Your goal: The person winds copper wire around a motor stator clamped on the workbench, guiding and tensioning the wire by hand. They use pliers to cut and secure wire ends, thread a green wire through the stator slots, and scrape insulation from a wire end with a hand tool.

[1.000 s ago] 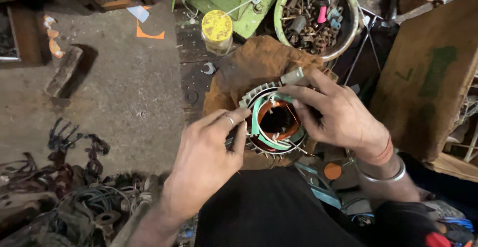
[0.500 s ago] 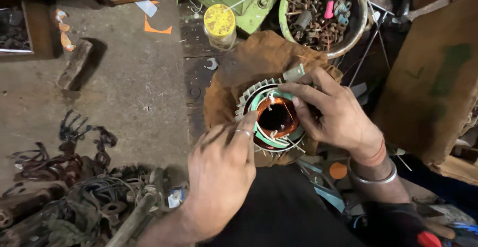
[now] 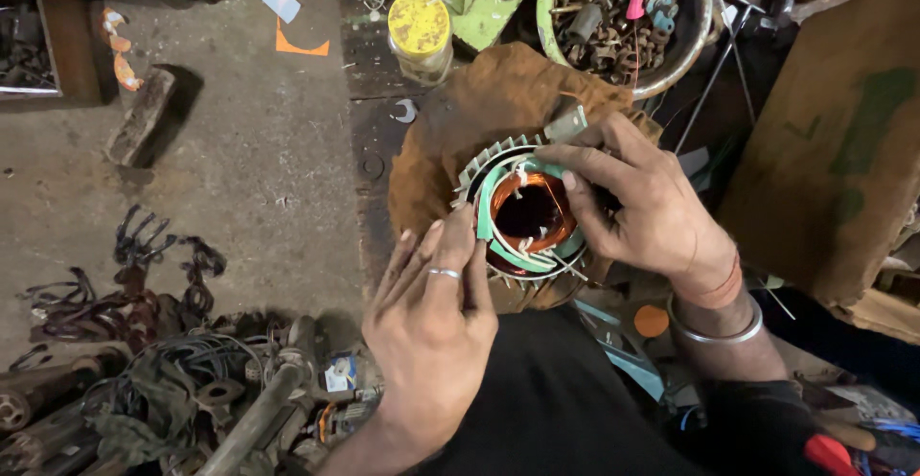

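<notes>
Since a second ago my left hand (image 3: 431,318) has slid down off the winding; fingers now flat and loose, grasping nothing, tips just touching the lower-left rim of the motor stator (image 3: 522,212). Right hand has held its place on the far side.

Concrete floor (image 3: 240,150) takes the whole left of the view, grey and stained. A wooden board (image 3: 824,140) leans at the right, with a green smear on it.

Rust-brown cloth (image 3: 489,102) is spread under the stator, which sits in front of me, between both hands, bore facing up.

Green-rimmed bowl (image 3: 704,16) at top right, packed with bolts and metal scraps (one pink piece among them).

Heap of dark cables and scrap (image 3: 144,380) at lower left, a metal shaft lying through it.

Right hand (image 3: 652,212): fingers curled over the stator's upper right edge, thumb and forefinger pinched at the green insulation strip (image 3: 489,203) lining the bore. Copper coil (image 3: 527,208) shows inside the ring of fins.

Yellow-lidded jar (image 3: 420,30) stands just beyond the cloth. A wood block (image 3: 141,116) lies on the floor at upper left.

Smallest: silver ring (image 3: 444,272) on my left finger, bangle (image 3: 714,327) on my right wrist.
</notes>
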